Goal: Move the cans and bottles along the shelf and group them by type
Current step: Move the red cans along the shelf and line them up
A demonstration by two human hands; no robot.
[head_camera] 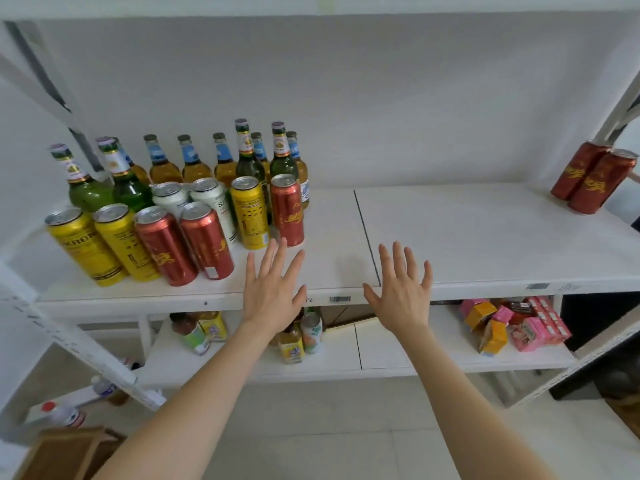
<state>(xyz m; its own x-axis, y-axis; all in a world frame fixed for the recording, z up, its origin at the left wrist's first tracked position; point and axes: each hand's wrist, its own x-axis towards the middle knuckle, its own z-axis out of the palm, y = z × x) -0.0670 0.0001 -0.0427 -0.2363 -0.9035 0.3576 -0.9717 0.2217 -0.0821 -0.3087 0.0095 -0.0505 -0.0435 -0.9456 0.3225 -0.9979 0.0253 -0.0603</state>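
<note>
Yellow can [86, 247] lettered "KRON", left hand [273, 292] and right hand [401, 289], fingers [280, 261] splayed, holding nothing

One wide-angle camera, worn on the head, faces the white shelf board [485, 237] squarely from close by, looking forward and down. The board's front edge crosses mid-frame; the lower white shelf [343, 355] and pale tiled floor [329, 427] fill the near bottom, the white back wall [346, 98] the far top. Straight edges bow at left and right.
</note>
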